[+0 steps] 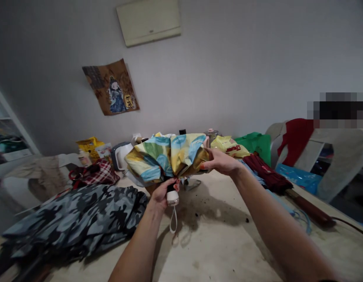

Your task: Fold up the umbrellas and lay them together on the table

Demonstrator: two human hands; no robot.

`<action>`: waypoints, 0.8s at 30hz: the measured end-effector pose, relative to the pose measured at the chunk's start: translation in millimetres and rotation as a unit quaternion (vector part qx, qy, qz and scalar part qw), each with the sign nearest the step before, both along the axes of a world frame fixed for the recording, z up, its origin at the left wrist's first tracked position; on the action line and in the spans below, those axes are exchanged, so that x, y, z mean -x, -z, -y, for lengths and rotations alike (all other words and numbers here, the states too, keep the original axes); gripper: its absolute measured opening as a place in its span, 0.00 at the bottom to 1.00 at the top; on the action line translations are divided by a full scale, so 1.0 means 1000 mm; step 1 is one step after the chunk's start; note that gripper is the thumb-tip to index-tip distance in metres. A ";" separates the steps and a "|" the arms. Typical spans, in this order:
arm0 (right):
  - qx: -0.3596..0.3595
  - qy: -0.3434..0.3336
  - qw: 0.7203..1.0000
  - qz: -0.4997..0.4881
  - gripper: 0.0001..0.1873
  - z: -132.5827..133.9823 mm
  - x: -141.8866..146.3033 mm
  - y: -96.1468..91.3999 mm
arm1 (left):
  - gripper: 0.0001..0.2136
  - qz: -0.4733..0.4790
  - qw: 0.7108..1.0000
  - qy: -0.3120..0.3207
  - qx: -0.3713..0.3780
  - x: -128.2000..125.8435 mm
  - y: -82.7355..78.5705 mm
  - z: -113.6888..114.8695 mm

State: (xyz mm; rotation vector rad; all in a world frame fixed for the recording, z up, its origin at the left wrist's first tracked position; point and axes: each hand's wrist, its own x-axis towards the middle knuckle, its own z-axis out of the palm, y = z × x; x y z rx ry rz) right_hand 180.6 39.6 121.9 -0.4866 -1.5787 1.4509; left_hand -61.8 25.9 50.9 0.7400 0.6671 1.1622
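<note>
I hold a folded umbrella with a blue, yellow and green canopy (166, 156) above the table. My left hand (162, 194) is closed round its white handle (172, 198), from which a white wrist strap (173, 221) hangs. My right hand (219, 161) pinches the canopy cloth at its right edge, fingers closed on the fabric. The canopy is bunched and loose, not wrapped tight.
A camouflage umbrella (75, 219) lies at the left on the stained table (216, 243). A dark red umbrella with a wooden handle (275, 180) lies at the right. Snack bags (230, 147), a white kettle (121, 154), a plaid bag (96, 172) and a green bag (254, 143) crowd the far edge.
</note>
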 end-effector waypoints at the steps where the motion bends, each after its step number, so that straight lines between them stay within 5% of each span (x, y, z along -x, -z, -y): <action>1: 0.003 0.008 1.000 0.020 0.24 -0.004 -0.002 0.002 | 0.07 0.006 1.000 -0.001 -0.002 0.001 -0.002 0.000; 7: -0.010 -0.009 0.992 -0.129 0.16 -0.013 -0.007 0.011 | 0.09 0.034 0.999 0.006 0.001 0.005 -0.010 0.004; 12: -0.006 0.042 0.969 -0.241 0.19 -0.016 -0.004 0.013 | 0.13 0.065 0.998 0.011 -0.003 0.003 -0.014 0.008; 19: -0.045 0.254 0.944 -0.207 0.24 -0.024 -0.014 0.003 | 0.12 0.031 0.999 0.018 -0.008 0.002 -0.015 0.012; 24: -0.132 0.423 0.885 -0.145 0.27 -0.023 -0.016 -0.005 | 0.08 -0.002 1.000 -0.009 -0.008 0.004 -0.013 0.008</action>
